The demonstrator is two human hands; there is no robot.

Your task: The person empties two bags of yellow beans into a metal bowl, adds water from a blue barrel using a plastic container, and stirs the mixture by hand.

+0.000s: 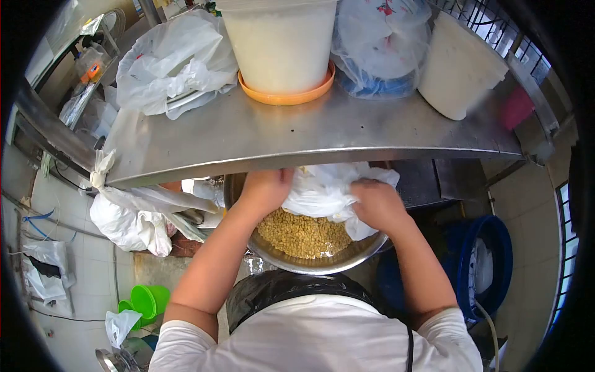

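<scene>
A large metal bowl (322,268) stands in front of me, under the shelf edge, with yellow soaked-looking beans (304,235) in it. Over its far part hangs a crumpled white bag (325,189), bunched between my hands. My left hand (268,189) is closed at the bag's left side, its fingertips partly hidden by the shelf edge. On the other side my right hand (378,203) grips a gathered fold of the bag, slightly blurred by motion. The bag's lower edge drapes onto the beans and the bowl's right rim.
A steel shelf (297,133) crosses above the bowl. It holds a white tub (279,49) on an orange saucer (288,94), plastic bags (176,62) and a tilted white bucket (462,68). A blue barrel (502,260) stands right; green containers (145,302) lie lower left.
</scene>
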